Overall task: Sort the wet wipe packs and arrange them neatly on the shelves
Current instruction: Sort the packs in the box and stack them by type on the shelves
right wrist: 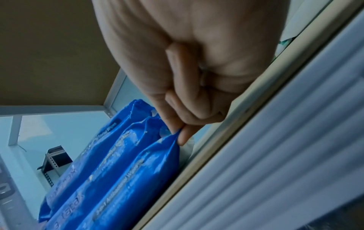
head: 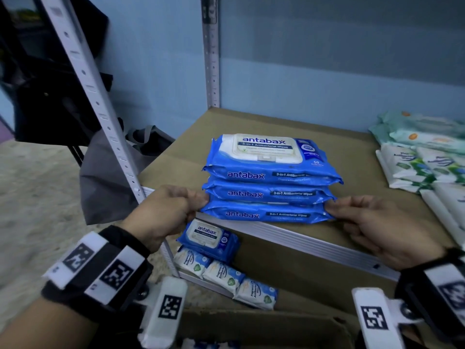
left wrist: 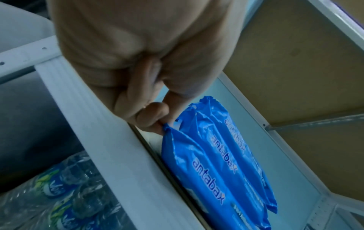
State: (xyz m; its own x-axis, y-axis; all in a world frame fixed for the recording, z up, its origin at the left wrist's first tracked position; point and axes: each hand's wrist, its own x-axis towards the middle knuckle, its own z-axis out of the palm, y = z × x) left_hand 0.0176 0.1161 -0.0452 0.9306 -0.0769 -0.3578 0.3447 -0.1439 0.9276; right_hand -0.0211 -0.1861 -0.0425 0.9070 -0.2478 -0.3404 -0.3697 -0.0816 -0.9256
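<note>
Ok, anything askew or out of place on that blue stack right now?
Slightly. The three blue packs are stepped: the bottom pack sticks out toward the shelf's front edge. Left hand and right hand pinch its end seams. No damage visible.

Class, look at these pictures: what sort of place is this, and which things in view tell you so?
Probably a shop stockroom or storeroom. Slotted metal shelving holds a stack of identical blue wipe packs, other wipes lie grouped by brand, and shrink-wrapped water bottles sit below.
</note>
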